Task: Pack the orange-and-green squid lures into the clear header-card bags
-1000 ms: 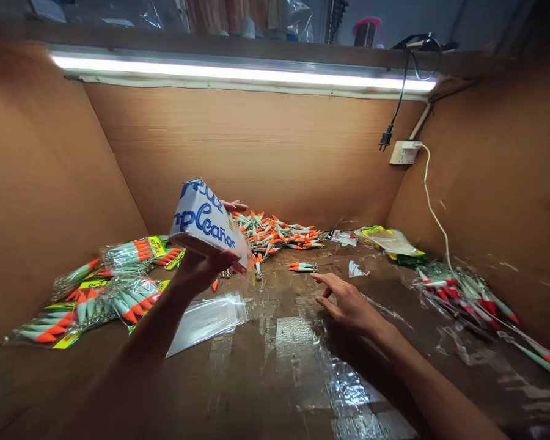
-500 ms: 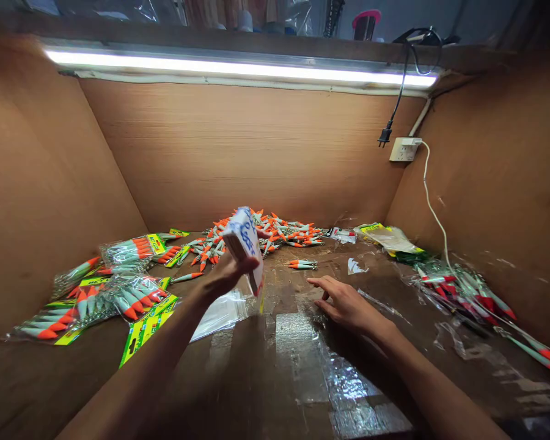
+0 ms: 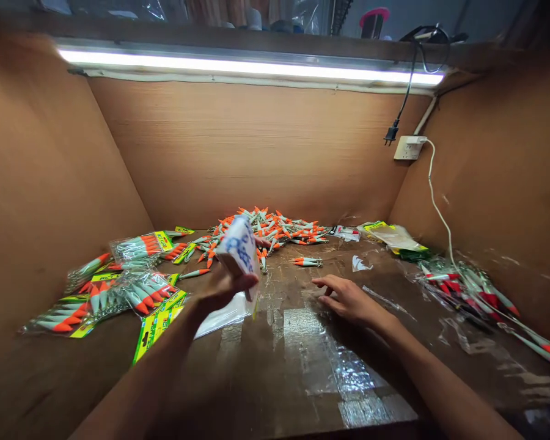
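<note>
My left hand [image 3: 227, 287] grips a thick white pack [image 3: 239, 244] with blue writing, its edge looking like a stack of cards; motion blurs it. Held upright above the table, it partly covers a heap of orange-and-white squid jigs [image 3: 275, 229]. Beneath my left wrist lie clear plastic bags [image 3: 224, 316]. My right hand [image 3: 348, 299] is low over the tabletop with its fingers apart and nothing in them. A small group of loose squid jigs [image 3: 308, 261] lies just beyond its fingertips.
Bagged squid jigs [image 3: 142, 290] and green-yellow header cards [image 3: 156, 324] are piled on the left. To the right lie more packaged lures [image 3: 462, 287], a yellow-green packet [image 3: 394, 237] and plastic scraps. A white cable [image 3: 433, 183] runs down from a wall socket [image 3: 407, 148].
The pack in my left hand has tilted so that its written side turns more toward me. My right hand stays nearly in place. The whole view has shifted slightly.
</note>
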Motion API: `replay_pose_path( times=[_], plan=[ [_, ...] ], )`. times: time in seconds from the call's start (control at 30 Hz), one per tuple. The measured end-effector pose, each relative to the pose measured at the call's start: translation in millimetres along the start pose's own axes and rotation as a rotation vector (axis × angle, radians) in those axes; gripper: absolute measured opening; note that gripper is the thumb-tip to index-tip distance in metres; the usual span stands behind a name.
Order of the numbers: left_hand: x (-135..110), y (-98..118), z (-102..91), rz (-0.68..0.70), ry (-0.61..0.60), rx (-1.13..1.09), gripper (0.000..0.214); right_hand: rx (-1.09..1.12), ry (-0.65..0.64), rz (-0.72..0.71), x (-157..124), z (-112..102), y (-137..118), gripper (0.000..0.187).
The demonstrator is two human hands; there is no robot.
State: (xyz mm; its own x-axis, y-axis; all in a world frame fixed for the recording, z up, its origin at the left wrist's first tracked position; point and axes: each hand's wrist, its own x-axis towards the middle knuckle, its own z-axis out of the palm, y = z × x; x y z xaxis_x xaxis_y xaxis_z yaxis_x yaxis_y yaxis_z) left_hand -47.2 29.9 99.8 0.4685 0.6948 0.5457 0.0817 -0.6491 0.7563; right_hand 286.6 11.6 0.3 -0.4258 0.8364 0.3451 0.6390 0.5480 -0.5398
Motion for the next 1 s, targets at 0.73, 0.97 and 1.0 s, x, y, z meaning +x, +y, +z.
replay_pose_path(
  times=[0.73,0.97,1.0],
  plan=[
    [-26.0,-67.3,46.1,-0.293,-0.183,-1.102,0.099,1.155,0.149,-0.163,147.9,-7.3,-96.8,0.059],
    [-26.2,-73.4,58.4,-0.336,-0.183,-1.207,0.092,1.131,0.164,-0.027,126.6,-3.9,-80.6,0.041],
    [-26.5,-73.6,59.9,-0.338,-0.183,-1.211,0.091,1.141,0.159,-0.004,126.6,-1.6,-80.4,0.042]
  ],
)
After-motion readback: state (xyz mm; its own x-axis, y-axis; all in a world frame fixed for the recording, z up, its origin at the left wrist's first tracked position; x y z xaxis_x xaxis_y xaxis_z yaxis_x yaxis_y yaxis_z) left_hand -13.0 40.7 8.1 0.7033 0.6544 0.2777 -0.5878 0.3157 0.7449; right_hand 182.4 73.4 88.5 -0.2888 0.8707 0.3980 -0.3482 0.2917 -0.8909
